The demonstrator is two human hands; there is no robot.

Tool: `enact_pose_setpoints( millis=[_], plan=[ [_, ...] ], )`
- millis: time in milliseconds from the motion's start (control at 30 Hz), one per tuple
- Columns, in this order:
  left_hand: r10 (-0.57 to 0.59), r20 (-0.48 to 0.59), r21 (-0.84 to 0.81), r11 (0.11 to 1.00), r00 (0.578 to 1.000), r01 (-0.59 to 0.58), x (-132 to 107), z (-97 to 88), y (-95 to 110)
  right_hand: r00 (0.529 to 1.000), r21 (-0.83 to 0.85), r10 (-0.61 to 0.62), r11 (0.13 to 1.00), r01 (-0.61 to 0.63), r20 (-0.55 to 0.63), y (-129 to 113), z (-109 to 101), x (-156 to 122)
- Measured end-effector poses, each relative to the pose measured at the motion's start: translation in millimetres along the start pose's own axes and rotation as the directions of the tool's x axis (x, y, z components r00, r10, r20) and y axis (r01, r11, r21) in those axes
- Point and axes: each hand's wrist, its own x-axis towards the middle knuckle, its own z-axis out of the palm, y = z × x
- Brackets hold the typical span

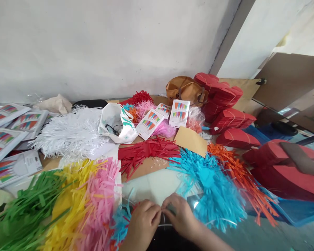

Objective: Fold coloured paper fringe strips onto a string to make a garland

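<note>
My left hand (142, 221) and my right hand (180, 214) meet at the table's near edge, fingertips pinched together on a small thing I cannot make out, over a clear plastic sleeve (157, 195). A blue fringed paper tassel (120, 223) lies against my left hand. A larger pile of blue fringed paper (211, 184) lies just right of my right hand. Pink fringe (99, 195), yellow fringe (68, 198) and green fringe (26, 212) lie to the left.
Red fringe (146, 151), orange fringe (240, 174) and white fringe (73, 134) lie further back. Packaged bunting cards (7, 139) are stacked at left, more cards (179, 113) in the middle. Red folded boxes (225, 104), a brown bag (185, 89) and a blue tray (300, 209) are at right.
</note>
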Motion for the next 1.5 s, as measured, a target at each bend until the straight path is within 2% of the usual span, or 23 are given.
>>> enact_pose_setpoints(
  millis=[67,133,333,600,633,700,767,833,867,933,1033,1167,1300,1433,1500],
  plan=[
    [0.029,0.0,0.032,0.999,1.0,-0.029,-3,0.9,1,0.995,-0.103,-0.083,0.991,0.089,0.056,-4,-4,0],
    [0.029,0.005,0.009,1.0,1.0,-0.03,-6,0.7,2,0.99,-0.158,-0.096,0.981,0.111,0.103,-7,-8,2],
    [-0.078,0.124,-0.198,0.975,0.989,0.102,-16,4.4,-5,0.968,-0.177,-0.166,0.964,0.2,0.19,-6,-9,3],
    [-0.187,0.207,-0.359,0.898,0.96,0.253,-22,16.9,-15,0.97,-0.186,-0.068,0.976,0.113,0.235,-6,-13,3],
    [-0.213,0.204,-0.384,0.88,0.956,0.278,-22,18.1,-15,0.972,-0.136,-0.039,0.988,0.073,0.233,-6,-15,5],
    [-0.277,0.186,-0.426,0.842,0.943,0.331,-22,21.0,-15,0.968,0.067,0.062,0.995,-0.08,0.243,-3,-19,9],
    [-0.348,0.174,-0.459,0.799,0.921,0.389,-22,23.4,-14,0.942,0.276,0.178,0.926,-0.259,0.286,1,-22,12],
    [-0.399,0.176,-0.491,0.757,0.9,0.432,-20,23.8,-14,0.913,0.356,0.251,0.862,-0.362,0.321,4,-24,15],
    [-0.413,0.174,-0.499,0.745,0.894,0.442,-18,22.9,-13,0.909,0.345,0.269,0.86,-0.375,0.318,5,-24,16],
    [-0.4,0.186,-0.49,0.754,0.898,0.437,-11,18.9,-12,0.92,0.297,0.272,0.887,-0.353,0.28,6,-24,16],
    [-0.343,0.262,-0.462,0.776,0.902,0.43,1,10.3,-8,0.944,0.237,0.224,0.93,-0.281,0.24,5,-23,15],
    [-0.328,0.357,-0.462,0.752,0.875,0.471,11,3.3,-7,0.956,0.135,0.094,0.982,-0.135,0.277,2,-27,17],
    [-0.378,0.375,-0.415,0.747,0.846,0.519,9,3.4,-11,0.968,0.075,0.014,0.997,-0.034,0.252,3,-33,22],
    [-0.442,0.352,-0.454,0.69,0.825,0.563,9,6.6,-15,0.976,0.097,0.024,0.994,-0.046,0.216,4,-36,31],
    [-0.53,0.329,-0.542,0.571,0.781,0.616,11,8.9,-16,0.976,0.201,0.089,0.971,-0.13,0.2,3,-34,36]
  ],
)
